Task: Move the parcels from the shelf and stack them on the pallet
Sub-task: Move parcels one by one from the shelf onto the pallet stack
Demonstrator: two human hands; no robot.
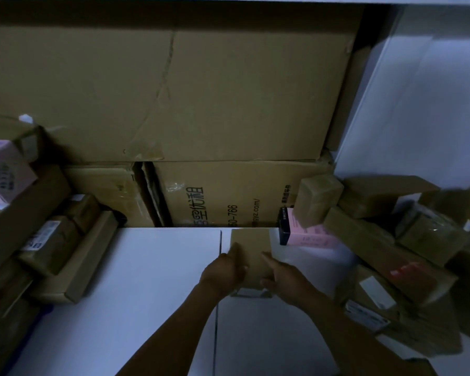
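Noted brown parcel [251,246] clamped between left hand [223,272] and right hand [285,278], both curled on its sides; long axis near-to-far.

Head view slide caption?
Left hand and right hand hold a brown parcel over a white surface before stacked cartons.

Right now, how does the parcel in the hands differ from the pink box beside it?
Colour: the brown parcel is plain cardboard; the pink box has a dark end. State: the left hand and right hand grip the brown parcel's sides; the pink box is untouched, partly hidden by a taped box. Both are small rectangular boxes.
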